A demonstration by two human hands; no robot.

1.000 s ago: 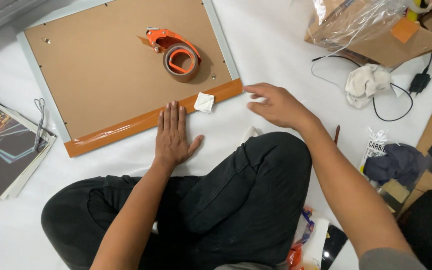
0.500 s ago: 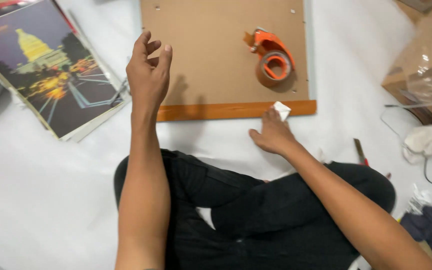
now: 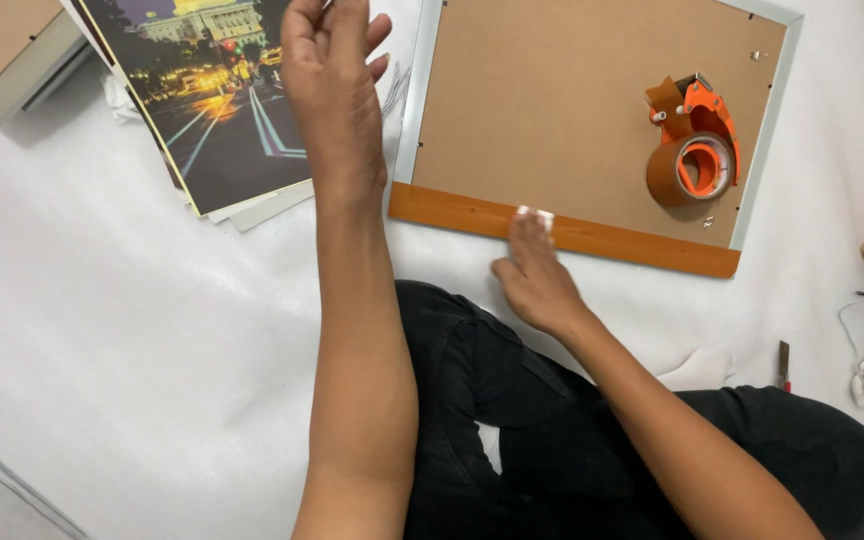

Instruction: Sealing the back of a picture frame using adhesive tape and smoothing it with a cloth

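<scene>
While the right hand point(image 3: 535, 283) pressed a small white piece point(image 3: 535, 213) onto the picture frame point(image 3: 562, 232) (fingers flat, clasping nothing), the left hand point(image 3: 332, 85) hovered loosely curled, empty, over the posters point(image 3: 217, 130) beside it.

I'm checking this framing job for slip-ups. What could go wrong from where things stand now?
The right hand presses a small white piece onto the brown tape strip along the frame back; with only fingertips holding, the frame might slide on the white sheet. The left hand is raised over the night-city print, so the forearm could scuff it. The tape dispenser lying loose on the board could roll.
</scene>
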